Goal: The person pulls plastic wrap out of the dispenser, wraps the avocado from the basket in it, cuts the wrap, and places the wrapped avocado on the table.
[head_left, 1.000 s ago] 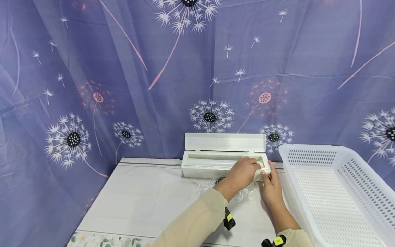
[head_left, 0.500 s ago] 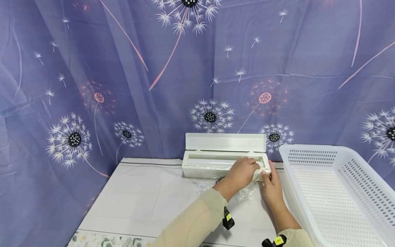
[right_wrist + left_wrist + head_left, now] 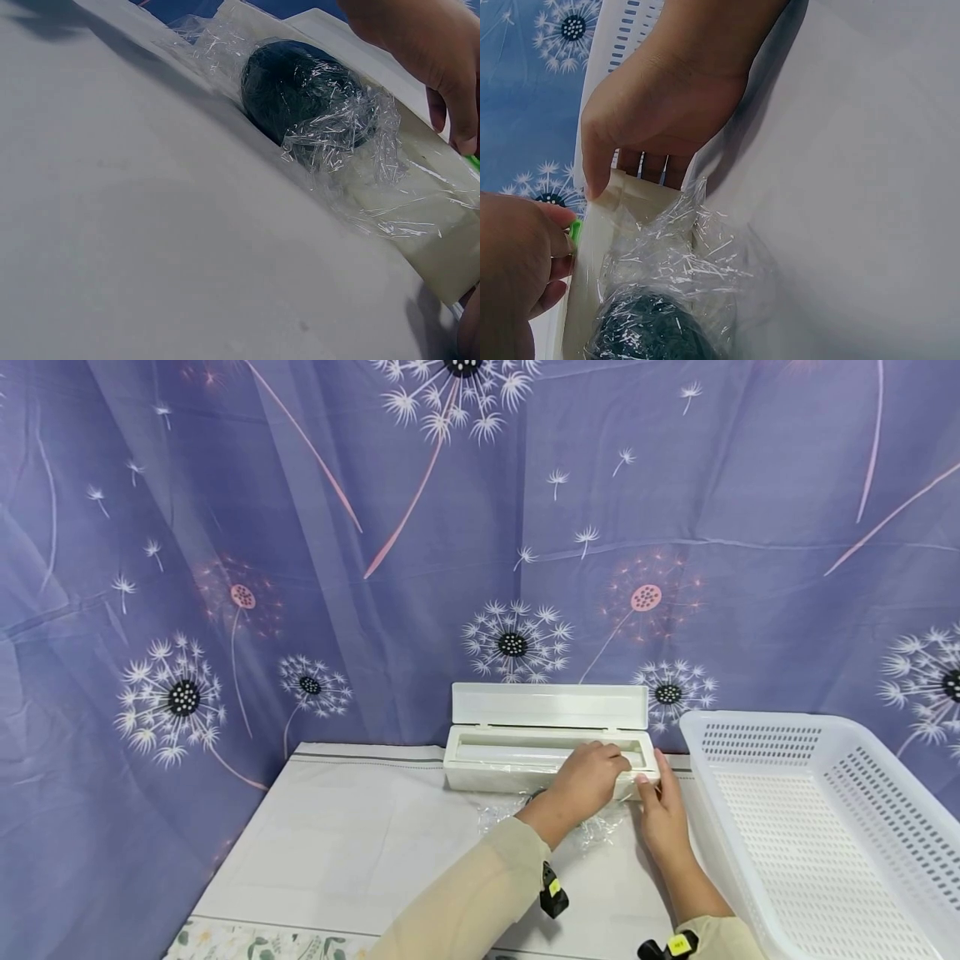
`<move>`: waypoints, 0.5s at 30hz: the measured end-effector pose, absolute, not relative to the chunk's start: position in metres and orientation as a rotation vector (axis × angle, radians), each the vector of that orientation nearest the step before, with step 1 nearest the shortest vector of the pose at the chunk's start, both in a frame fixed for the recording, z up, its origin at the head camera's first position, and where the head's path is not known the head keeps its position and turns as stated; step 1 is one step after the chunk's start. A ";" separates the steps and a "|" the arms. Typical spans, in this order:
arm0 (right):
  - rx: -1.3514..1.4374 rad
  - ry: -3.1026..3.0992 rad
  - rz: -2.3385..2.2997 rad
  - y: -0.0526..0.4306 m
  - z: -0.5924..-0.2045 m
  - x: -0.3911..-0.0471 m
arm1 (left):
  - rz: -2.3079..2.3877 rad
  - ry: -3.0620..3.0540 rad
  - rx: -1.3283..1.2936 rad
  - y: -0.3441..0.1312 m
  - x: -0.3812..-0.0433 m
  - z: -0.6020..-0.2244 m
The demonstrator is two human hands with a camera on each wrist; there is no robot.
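Observation:
A long white cling film dispenser (image 3: 480,777) stands at the back of the table with its lid (image 3: 547,705) raised. Inside lies a white roll (image 3: 517,754). My left hand (image 3: 588,779) reaches across to the dispenser's right part and pinches a small green slide cutter (image 3: 575,231) on its front edge. With thumb and fingers, my right hand (image 3: 663,825) grips the right end of the box. Clear cling film (image 3: 694,244) hangs down the front, over a dark green rounded object (image 3: 304,94) lying against the box. What that object is, I cannot tell.
On the right stands a large white perforated plastic basket (image 3: 795,843), close to my right forearm. A white cloth (image 3: 360,835) with a floral strip covers the table. Behind it hangs a purple dandelion-print curtain (image 3: 405,635).

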State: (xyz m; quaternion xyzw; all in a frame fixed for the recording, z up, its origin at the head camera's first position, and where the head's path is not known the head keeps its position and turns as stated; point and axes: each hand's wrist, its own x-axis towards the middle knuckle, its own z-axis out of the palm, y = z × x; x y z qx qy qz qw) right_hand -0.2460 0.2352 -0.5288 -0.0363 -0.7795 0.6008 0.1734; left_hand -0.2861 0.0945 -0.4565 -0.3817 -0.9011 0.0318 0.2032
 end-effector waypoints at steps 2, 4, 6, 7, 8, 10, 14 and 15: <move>-0.104 -2.211 1.703 0.235 -0.528 -0.246 | 0.083 -2.518 -1.063 0.094 -0.286 -0.456; -0.103 -2.209 1.700 0.234 -0.528 -0.246 | 0.076 -2.520 -1.068 0.093 -0.286 -0.456; -0.104 -2.210 1.688 0.234 -0.528 -0.245 | 0.069 -2.517 -1.074 0.092 -0.285 -0.456; -0.109 -2.213 1.682 0.234 -0.528 -0.245 | 0.067 -2.514 -1.075 0.092 -0.285 -0.456; -0.117 -2.214 1.684 0.234 -0.528 -0.245 | 0.065 -2.511 -1.075 0.091 -0.285 -0.456; -0.124 -2.223 1.678 0.234 -0.528 -0.245 | 0.063 -2.501 -1.073 0.091 -0.286 -0.457; -0.120 -2.230 1.668 0.235 -0.528 -0.245 | 0.059 -2.489 -1.061 0.090 -0.286 -0.458; -0.115 -2.230 1.664 0.235 -0.528 -0.245 | 0.060 -2.488 -1.059 0.089 -0.286 -0.458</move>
